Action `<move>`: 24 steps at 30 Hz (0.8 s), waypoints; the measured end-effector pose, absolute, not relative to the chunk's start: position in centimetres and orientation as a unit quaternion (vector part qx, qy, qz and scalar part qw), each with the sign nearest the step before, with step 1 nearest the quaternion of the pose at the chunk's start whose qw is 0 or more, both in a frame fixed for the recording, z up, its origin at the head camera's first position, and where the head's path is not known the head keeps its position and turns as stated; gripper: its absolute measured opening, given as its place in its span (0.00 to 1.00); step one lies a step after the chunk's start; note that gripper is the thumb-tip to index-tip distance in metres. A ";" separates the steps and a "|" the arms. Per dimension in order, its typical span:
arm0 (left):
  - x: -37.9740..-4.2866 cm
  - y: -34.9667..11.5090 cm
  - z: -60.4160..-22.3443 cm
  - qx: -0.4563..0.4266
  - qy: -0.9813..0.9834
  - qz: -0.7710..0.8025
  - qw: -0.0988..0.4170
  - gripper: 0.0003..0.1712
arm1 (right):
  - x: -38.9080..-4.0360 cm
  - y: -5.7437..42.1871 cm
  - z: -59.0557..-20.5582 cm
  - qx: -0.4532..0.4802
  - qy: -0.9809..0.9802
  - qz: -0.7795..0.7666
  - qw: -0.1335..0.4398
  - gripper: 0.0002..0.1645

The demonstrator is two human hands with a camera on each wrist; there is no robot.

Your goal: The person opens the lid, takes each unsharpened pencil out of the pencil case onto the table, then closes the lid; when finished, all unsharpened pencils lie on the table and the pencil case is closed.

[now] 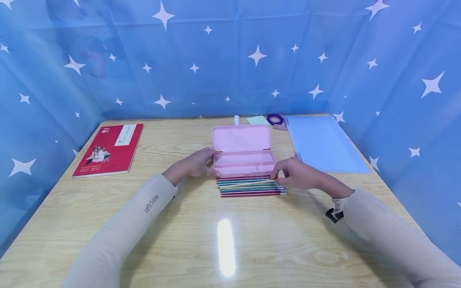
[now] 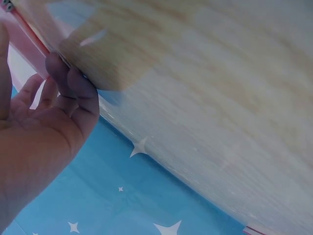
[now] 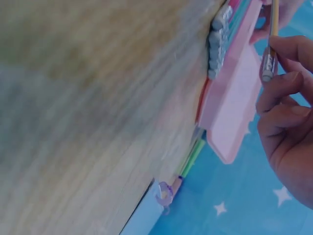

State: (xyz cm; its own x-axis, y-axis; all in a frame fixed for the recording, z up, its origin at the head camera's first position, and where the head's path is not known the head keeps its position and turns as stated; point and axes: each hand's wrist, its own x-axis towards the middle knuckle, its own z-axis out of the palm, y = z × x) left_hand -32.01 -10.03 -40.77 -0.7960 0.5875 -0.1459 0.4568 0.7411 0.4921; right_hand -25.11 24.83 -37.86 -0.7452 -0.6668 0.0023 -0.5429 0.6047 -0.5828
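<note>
A pink pencil case (image 1: 241, 138) lies open in the middle of the table, its lid tipped back and its compartments showing. At its left end my left hand (image 1: 197, 162) holds the case, thumb near the front corner and fingers farther back. In front of the case lies a row of several coloured pencils (image 1: 250, 194) with their eraser ends to the right. My right hand (image 1: 301, 174) pinches a yellowish pencil (image 3: 275, 19) near its eraser end, between thumb and fingers. That pencil is raised above the row, slightly slanted in the head view.
A red book (image 1: 108, 150) lies at the left. To the right is a spiral notebook (image 1: 324, 144) with a pale blue cover. Behind the case are a white tube (image 1: 236, 120), sticky notes (image 1: 257, 120), a purple tape roll (image 1: 275, 115) and a small pinkish block (image 1: 280, 127).
</note>
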 end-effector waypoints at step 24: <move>-32.1 -10.0 -40.5 0.271 0.921 0.232 0.158 0.54 | -21.8 24.8 -40.1 -0.332 0.901 -0.263 0.089 0.07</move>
